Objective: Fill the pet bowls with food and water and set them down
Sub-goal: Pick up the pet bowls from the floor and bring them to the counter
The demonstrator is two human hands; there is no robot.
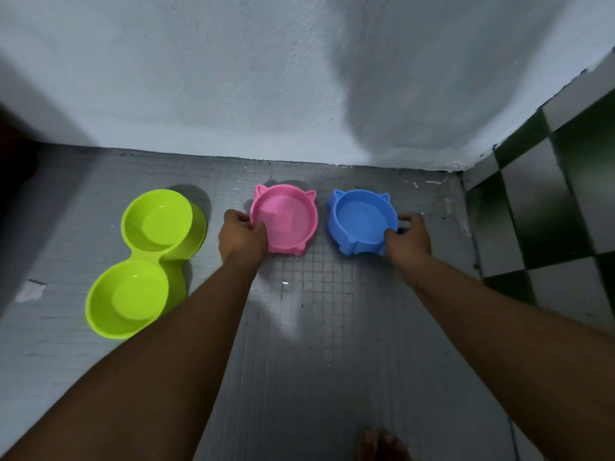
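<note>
Two hands, left (241, 236) gripping pink bowl (286, 217), right (411, 237) blue (362, 216)

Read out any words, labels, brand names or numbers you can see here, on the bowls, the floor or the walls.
There is no readable text.
Green double bowl: plain plastic, no print seen.
Pink bowl: plain, no print seen.
Blue bowl: plain, no print seen.
Wall, floor and checkered tiles: no writing or signs.
</note>
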